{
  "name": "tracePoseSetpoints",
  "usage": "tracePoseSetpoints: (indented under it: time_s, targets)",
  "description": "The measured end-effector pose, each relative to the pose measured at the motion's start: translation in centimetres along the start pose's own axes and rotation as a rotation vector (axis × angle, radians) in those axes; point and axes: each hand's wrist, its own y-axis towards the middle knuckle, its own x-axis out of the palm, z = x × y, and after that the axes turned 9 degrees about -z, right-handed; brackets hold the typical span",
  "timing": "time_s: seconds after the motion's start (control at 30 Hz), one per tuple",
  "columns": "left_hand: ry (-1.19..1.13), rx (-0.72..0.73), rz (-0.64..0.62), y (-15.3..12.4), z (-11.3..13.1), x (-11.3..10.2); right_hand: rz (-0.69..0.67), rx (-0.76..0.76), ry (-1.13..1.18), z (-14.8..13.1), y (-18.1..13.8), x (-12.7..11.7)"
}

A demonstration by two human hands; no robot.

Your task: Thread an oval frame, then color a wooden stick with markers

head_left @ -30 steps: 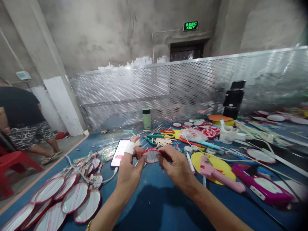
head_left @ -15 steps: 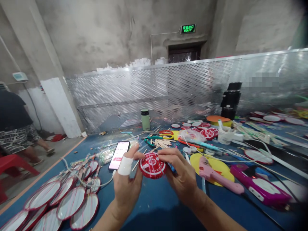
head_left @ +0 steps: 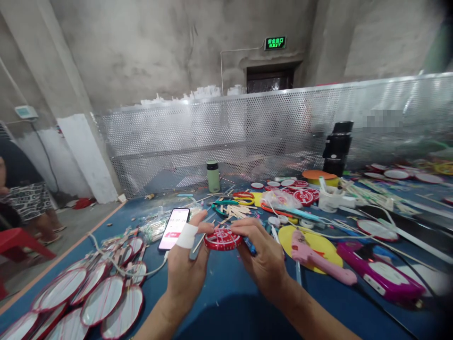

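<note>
A round red disc with white printing is held up between my two hands over the blue table. My left hand, with white tape around a finger, grips its left edge between thumb and fingers. My right hand pinches the right edge, fingers on top and thumb below. The disc tilts so that its near rim faces me. Left of my hands lies a lit phone with a white cable. A pile of round white pieces with red rims lies at the lower left.
To the right are a pink glue gun on a yellow disc, and a purple device. Behind stand a green bottle, wooden sticks, scissors and a black flask. A person is at the far left.
The red disc has tipped to a flatter angle, so less of its printed face shows and more of its rim. Both hands keep hold. The person at the left has shifted posture.
</note>
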Motion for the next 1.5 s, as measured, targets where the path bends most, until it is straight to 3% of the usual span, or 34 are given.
tracePoseSetpoints:
  time_s: [0.37,0.6,0.83,1.13,1.5]
  targets:
    - [0.1,0.086,0.006,-0.6,-0.3,-0.1,-0.064,0.009,0.008,-0.4,0.0,-0.1]
    - [-0.294,-0.387,-0.136,0.3,-0.2,0.4,-0.127,0.247,0.036,-0.2,0.3,-0.2]
    - [-0.579,-0.536,-0.219,0.3,-1.0,1.0,-0.256,0.463,0.063,-0.2,0.4,-0.2]
    - [-0.463,-0.567,-0.278,0.1,-1.2,1.3,-0.053,0.359,-0.015,0.2,0.8,-0.9]
    - [-0.377,-0.535,-0.431,0.0,-0.1,1.3,-0.174,0.313,0.0,0.6,0.7,-0.6]
